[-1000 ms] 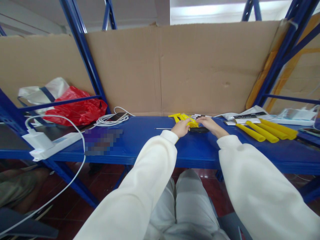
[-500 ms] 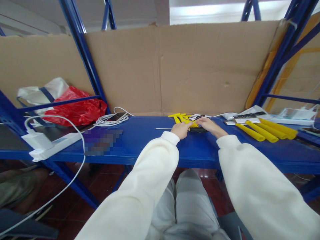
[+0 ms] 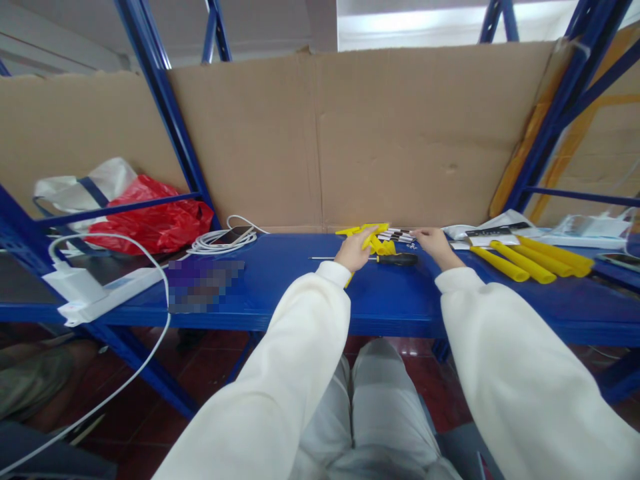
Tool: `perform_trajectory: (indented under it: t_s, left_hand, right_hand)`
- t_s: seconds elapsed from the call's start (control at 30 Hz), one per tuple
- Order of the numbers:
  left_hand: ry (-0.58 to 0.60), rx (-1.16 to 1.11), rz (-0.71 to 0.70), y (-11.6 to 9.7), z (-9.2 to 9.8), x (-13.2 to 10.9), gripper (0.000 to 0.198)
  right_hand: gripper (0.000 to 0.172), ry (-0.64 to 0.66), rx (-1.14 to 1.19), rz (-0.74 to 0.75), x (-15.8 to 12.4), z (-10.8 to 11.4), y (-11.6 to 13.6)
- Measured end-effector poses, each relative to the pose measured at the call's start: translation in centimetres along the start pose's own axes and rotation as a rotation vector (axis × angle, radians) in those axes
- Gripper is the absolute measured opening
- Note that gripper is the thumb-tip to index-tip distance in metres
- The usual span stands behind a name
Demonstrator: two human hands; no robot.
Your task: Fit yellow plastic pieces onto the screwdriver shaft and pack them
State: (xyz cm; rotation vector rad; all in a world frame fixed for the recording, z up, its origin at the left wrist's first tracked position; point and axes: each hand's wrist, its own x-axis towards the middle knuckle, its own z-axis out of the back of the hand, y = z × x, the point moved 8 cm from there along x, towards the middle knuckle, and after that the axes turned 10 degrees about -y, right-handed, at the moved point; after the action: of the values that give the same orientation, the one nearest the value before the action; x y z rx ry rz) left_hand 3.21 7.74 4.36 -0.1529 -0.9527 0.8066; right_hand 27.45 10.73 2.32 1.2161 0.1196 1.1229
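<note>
My left hand (image 3: pixel 353 249) is closed around a yellow plastic part (image 3: pixel 371 239), whose lower end shows below the palm. Beside its fingers lie more yellow pieces (image 3: pixel 385 248). My right hand (image 3: pixel 434 244) has its fingertips pinched together at the right end of several black-and-white striped pieces (image 3: pixel 395 235). Whatever it pinches is too small to make out. Tiny shiny bits, perhaps screws (image 3: pixel 411 245), lie just under those fingertips. A screwdriver (image 3: pixel 399 259) with a black handle rests on the blue table between my hands, its shaft pointing left and passing behind my left hand.
Several yellow tubes (image 3: pixel 530 259) lie at the right beside white packaging (image 3: pixel 500 227). To the left are a white power strip (image 3: pixel 115 293), a coiled white cable (image 3: pixel 217 241) and a red plastic bag (image 3: pixel 155 217). Cardboard (image 3: pixel 320 140) stands behind the blue table (image 3: pixel 290 287).
My hands have moved apart. The right one has shifted right, off the yellow part, uncovering the screwdriver handle. The left one now holds the yellow part alone, slightly further left.
</note>
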Motion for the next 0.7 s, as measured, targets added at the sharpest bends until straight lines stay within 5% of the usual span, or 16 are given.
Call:
perform_trajectory:
  t_s: [0.2,0.7]
  left_hand:
    - [-0.129,-0.25,0.229,3.2,0.5,0.1,0.062]
    - [-0.18,-0.144,0.297,3.5,0.9,-0.2,0.064]
  right_hand:
    - [0.015,-0.034,-0.576,-0.031,0.8,1.7,-3.9]
    - [0.031,0.052,-0.742,0.071,1.2,0.8,-5.1]
